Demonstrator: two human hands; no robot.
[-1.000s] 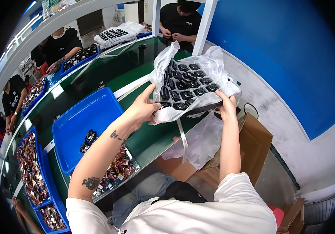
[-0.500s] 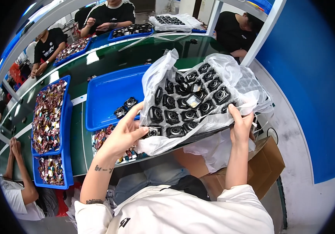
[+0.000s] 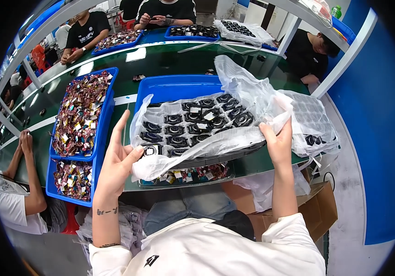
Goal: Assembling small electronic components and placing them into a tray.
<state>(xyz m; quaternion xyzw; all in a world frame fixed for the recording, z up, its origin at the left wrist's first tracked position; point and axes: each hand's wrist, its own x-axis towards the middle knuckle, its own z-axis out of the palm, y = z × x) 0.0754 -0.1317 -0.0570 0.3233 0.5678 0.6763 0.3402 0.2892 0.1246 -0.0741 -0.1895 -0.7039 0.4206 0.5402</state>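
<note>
tray [image 3: 223, 156] of black watch-case-like parts [image 3: 175, 130] in white film [image 3: 243, 83], held before a blue bin [image 3: 179, 89]. left hand [image 3: 118, 161]: thumb on near-left corner, forefinger apart, raised; cannot tell whether hidden fingers grip below. right hand [image 3: 279, 143]: thumb and fingers clamped on film at right end.

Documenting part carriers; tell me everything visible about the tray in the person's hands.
The tray has a dark, plastic-looking near edge. A thin, translucent white sheet lies about it, crumpled up at the far right and gathered along the near side. Black watch-like housings sit in rows; a few bear pale pieces. It lies face up, with the left grip at its near left corner and the right grip on the sheet by the near right. It overlaps the blue bin; contact is unclear.
</note>
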